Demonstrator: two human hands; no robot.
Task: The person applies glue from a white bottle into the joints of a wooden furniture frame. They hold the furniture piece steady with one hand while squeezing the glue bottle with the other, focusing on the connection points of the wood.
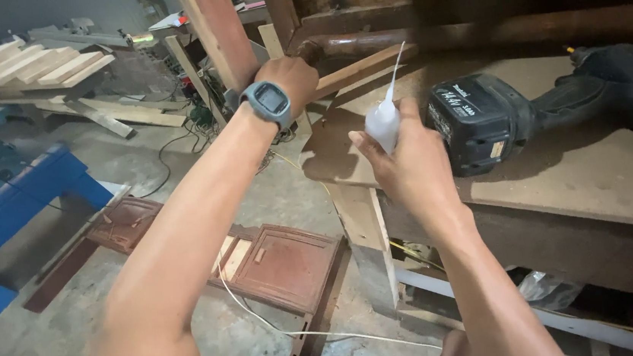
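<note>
I see my left hand (291, 77), a grey digital wristwatch (268, 102) on its wrist, closed around a slim light wooden strip (357, 71) that slants over the near-left corner of the brown board table (575, 170). My right hand (407, 166) grips a small white squeeze bottle (384, 122), its thin nozzle pointing up toward the strip. A black cordless drill (547, 108) lies on the table just beside that hand. Brown panelled wooden doors (278, 265) lie on the concrete floor below.

One glue bottle (383, 122), one cordless drill (547, 108), one wristwatch (268, 103), two carved panels (284, 266) at seven o'clock.
</note>
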